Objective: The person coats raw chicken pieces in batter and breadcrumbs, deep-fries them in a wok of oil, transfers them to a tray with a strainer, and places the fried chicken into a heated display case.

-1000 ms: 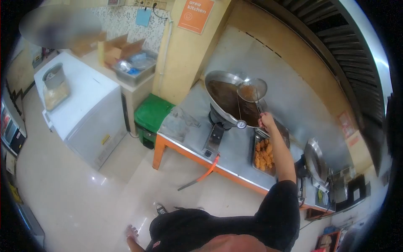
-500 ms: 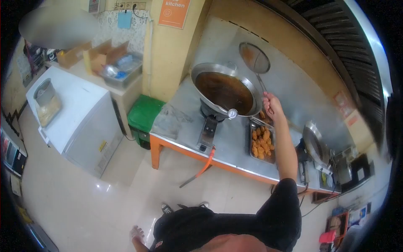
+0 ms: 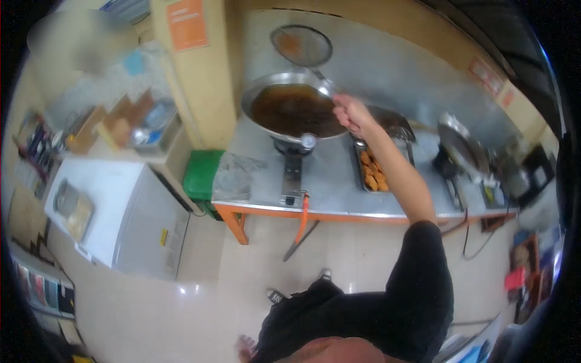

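Note:
My right hand (image 3: 353, 113) is closed around the handle of a round mesh skimmer (image 3: 311, 49), raised above the far rim of a large wok. Dark brown oil (image 3: 290, 112) fills much of this wok (image 3: 247, 100), which stands on a single gas burner (image 3: 292, 176). A dial thermometer (image 3: 308, 141) is at its near rim. Golden fried pieces (image 3: 373, 175) lie in a metal tray right of the wok, partly hidden behind my forearm. Low beside my body, my left hand (image 3: 246, 349) hangs with fingers apart, somewhat blurred, holding nothing.
A second wok (image 3: 463, 145) stands farther right on the metal counter (image 3: 339, 187). An orange hose (image 3: 303, 218) hangs over the front edge. Left are a plastic bag (image 3: 239, 175), a green bin (image 3: 200, 172) and a white chest freezer (image 3: 115, 206) with a container on top.
My view has turned, so the counter sits differently in frame. My right hand and the skimmer now appear farther left, nearer the wok's far rim; the grip is unchanged.

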{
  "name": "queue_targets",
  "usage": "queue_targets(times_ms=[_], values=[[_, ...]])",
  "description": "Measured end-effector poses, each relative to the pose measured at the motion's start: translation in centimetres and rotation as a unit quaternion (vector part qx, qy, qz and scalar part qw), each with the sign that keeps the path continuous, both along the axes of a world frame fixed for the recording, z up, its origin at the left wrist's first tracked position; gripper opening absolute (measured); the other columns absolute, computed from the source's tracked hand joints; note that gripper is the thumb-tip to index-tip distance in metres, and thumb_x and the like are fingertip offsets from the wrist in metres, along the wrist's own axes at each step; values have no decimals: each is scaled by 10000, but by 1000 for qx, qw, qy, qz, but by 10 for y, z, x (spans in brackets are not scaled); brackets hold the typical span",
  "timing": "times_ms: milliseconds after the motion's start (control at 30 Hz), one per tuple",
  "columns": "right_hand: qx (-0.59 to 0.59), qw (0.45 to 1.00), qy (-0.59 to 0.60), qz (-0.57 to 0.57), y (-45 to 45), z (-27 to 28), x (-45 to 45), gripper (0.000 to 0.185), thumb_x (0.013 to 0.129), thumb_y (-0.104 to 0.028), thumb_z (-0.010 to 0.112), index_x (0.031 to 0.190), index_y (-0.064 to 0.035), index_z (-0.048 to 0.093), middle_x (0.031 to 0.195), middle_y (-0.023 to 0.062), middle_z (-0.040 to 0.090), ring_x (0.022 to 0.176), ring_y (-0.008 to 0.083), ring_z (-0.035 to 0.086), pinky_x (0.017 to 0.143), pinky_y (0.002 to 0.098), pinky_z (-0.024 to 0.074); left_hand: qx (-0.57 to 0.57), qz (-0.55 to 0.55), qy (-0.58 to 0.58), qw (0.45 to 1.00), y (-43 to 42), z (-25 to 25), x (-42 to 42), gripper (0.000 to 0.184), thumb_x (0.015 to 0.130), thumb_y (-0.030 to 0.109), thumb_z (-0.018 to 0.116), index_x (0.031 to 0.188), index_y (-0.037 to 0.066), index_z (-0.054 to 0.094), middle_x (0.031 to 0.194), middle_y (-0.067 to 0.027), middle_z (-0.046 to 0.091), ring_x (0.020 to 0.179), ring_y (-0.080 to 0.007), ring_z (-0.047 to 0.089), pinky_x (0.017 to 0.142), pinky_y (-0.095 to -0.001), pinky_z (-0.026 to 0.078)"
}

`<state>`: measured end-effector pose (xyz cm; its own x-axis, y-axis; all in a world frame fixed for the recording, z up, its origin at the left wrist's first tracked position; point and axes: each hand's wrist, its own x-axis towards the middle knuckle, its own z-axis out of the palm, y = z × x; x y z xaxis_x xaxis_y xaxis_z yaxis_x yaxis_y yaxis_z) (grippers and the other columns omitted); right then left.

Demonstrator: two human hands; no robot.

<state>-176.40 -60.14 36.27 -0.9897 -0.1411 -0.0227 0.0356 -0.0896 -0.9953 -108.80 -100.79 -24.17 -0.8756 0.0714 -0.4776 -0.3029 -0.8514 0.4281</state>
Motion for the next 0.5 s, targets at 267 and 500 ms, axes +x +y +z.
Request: queue_targets(times_ms=[267, 500], values=[[-102, 991, -67, 49, 86, -66, -9, 312, 929, -130, 356, 1206, 10, 392, 700, 47, 461, 450, 71, 366, 317, 197, 249, -191, -34, -326, 925, 18, 25, -78, 569, 877, 460, 403, 1353, 160, 313, 1323, -129, 396, 1177, -333, 390, 990, -482, 290], [39, 988, -17, -150, 216, -58, -31, 269, 898, -107, 361, 1130, 5, 439, 645, 60, 515, 401, 101, 434, 306, 218, 243, -277, -20, -328, 903, 88, 106, -173, 610, 891, 427, 391, 1406, 127, 262, 1395, -158, 348, 1269, -346, 341, 1025, -485, 244]])
